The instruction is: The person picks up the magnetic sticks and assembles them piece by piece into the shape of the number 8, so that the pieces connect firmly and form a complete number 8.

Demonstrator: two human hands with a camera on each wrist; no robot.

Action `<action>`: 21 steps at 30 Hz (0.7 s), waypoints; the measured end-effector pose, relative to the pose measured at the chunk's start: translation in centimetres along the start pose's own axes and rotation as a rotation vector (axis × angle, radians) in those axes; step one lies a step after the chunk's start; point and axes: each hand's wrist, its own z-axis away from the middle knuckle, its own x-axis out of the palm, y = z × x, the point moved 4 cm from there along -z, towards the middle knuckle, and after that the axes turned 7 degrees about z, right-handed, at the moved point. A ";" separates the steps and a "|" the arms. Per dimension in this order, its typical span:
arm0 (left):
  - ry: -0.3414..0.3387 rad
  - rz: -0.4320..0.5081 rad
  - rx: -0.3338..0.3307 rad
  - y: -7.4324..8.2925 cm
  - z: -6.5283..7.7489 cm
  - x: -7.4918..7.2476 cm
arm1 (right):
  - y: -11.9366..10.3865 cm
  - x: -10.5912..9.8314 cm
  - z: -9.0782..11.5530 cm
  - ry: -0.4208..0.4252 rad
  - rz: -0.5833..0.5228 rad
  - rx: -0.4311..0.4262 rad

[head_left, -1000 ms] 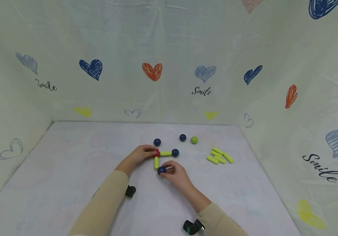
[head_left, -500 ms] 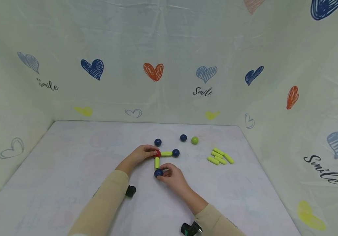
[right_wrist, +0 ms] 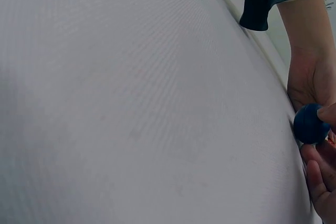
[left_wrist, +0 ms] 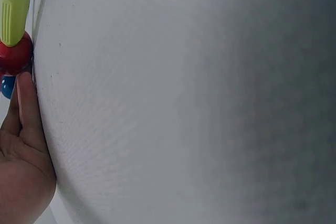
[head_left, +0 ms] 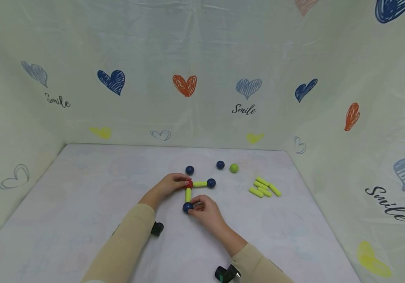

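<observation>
In the head view my left hand [head_left: 171, 184] holds a red ball [head_left: 189, 184] between thumb and fingers. From that ball one yellow-green rod [head_left: 200, 184] runs right to a blue ball [head_left: 211, 183]. A second yellow-green rod [head_left: 188, 195] points toward me. At its near end my right hand [head_left: 206, 211] pinches another blue ball [head_left: 187, 207], which meets the rod's tip. The left wrist view shows the red ball [left_wrist: 16, 55] at my fingertips, with a rod [left_wrist: 14, 17] above it. In the right wrist view the pinched blue ball [right_wrist: 311, 124] sits between thumb and fingers.
Behind the joined pieces lie two loose blue balls [head_left: 189, 170] and a green ball [head_left: 234, 168]. Several yellow-green rods [head_left: 264, 187] are grouped to the right on the white table [head_left: 82, 204]. A heart-printed curtain [head_left: 209, 47] hangs beyond the table's back edge.
My right hand has moved the blue ball slightly left, from beside the near rod's end to its tip. My left hand stays on the red ball.
</observation>
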 end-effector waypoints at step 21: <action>0.005 0.013 -0.005 0.1 0.1 0.2 | -0.2 0.2 -0.3 -0.015 0.111 0.021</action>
